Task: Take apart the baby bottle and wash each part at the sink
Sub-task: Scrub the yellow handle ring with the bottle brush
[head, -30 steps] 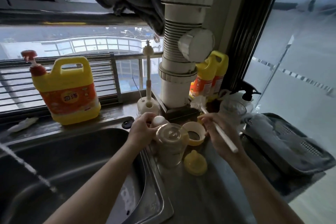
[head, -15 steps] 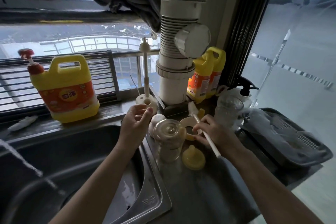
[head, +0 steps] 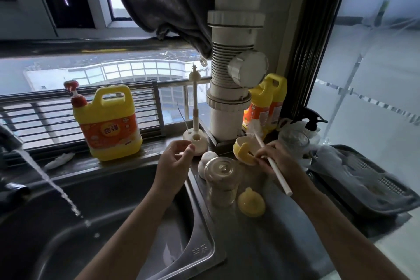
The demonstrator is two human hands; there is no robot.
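The clear bottle body (head: 221,180) stands upside down on the steel counter, right of the sink (head: 95,216). A yellow nipple (head: 251,202) lies beside it, and a pale rounded cap (head: 208,161) sits behind it. My right hand (head: 280,161) holds a white bottle brush (head: 270,159) and also lifts the yellow collar ring (head: 244,151) tilted off the counter. My left hand (head: 173,161) hovers over the sink's right rim with loosely curled fingers, holding nothing.
Water streams from the tap (head: 9,138) at far left into the sink. A yellow detergent jug (head: 109,123) stands on the sill, a brush stand (head: 195,138) by the white pipe (head: 229,88), more bottles (head: 266,104) behind. A dark drying tray (head: 368,179) lies right.
My left hand let go of the bottle body and rose off it. My right hand took hold of the yellow collar ring and raised it from the counter, brush still in grip.
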